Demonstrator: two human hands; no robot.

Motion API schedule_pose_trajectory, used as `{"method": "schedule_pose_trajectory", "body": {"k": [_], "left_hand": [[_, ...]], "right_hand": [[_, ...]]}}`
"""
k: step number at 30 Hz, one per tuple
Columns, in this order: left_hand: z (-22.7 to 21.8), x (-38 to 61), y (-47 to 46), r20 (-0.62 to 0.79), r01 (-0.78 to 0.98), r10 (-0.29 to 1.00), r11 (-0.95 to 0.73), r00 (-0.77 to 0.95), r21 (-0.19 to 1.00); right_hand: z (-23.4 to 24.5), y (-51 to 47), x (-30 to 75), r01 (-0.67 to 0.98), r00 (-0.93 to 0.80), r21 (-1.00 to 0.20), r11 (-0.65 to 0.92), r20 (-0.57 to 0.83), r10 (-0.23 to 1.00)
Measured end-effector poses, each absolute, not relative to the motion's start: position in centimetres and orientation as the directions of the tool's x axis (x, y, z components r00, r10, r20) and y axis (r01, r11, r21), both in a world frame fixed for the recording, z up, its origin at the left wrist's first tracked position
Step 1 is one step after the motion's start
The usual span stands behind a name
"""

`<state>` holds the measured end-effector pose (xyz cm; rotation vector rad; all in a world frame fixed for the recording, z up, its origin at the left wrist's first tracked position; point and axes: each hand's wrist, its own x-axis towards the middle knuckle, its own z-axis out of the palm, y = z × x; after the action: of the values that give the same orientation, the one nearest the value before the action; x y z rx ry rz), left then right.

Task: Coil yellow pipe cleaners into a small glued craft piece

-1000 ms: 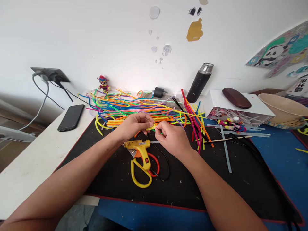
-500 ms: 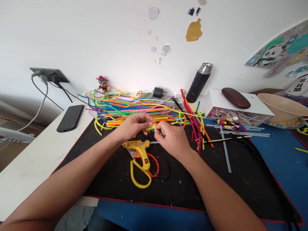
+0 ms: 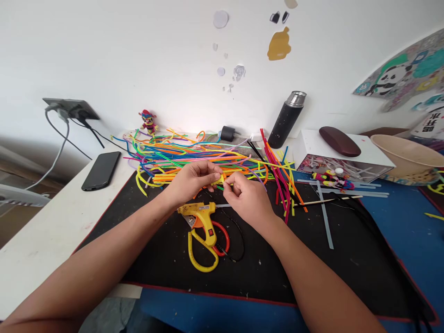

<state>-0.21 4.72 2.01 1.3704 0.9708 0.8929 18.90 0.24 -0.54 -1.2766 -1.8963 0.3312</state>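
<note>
My left hand [image 3: 194, 181] and my right hand [image 3: 247, 198] meet over the black mat [image 3: 166, 259], both pinching a small yellow pipe-cleaner piece [image 3: 218, 181] between their fingertips. Just behind them lies a big heap of coloured pipe cleaners [image 3: 180, 157]. A yellow glue gun [image 3: 200, 213] lies on the mat right under my hands, partly on top of scissors with yellow and red handles [image 3: 208, 247].
A black phone [image 3: 101, 169] lies at the left on the white table. A black flask [image 3: 287, 119], a white box [image 3: 342, 159] with a dark case on it, clear glue sticks [image 3: 325, 215] and a small pipe-cleaner figure [image 3: 333, 178] are at the right. A beige bowl [image 3: 409, 157] stands far right.
My hands have stayed together on the yellow piece, with only small finger shifts; the view has barely moved.
</note>
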Motion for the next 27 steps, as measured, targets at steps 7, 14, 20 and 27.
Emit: {"method": "schedule_pose_trajectory", "body": {"k": [7,14,20,27], "left_hand": [[2.65,0.12,4.18,0.004,-0.007,0.937,-0.001,0.35,1.0],[2.43,0.17,4.18,-0.008,-0.094,0.937,0.044,0.348,0.995],[2.36,0.16,4.21,-0.064,-0.219,0.93,0.152,0.363,0.964],[2.61,0.23,4.12,-0.122,-0.304,0.92,0.245,0.373,0.921]], "right_hand": [[-0.15,0.3,18.85,0.477,-0.109,-0.807,0.348,0.339,0.934],[-0.19,0.65,19.05,0.3,-0.125,-0.933,0.2,0.17,0.977],[0.02,0.76,19.17,0.188,-0.162,-0.971,0.149,0.119,0.98],[-0.03,0.8,19.19,0.143,-0.166,-0.982,0.122,0.097,0.981]]}}
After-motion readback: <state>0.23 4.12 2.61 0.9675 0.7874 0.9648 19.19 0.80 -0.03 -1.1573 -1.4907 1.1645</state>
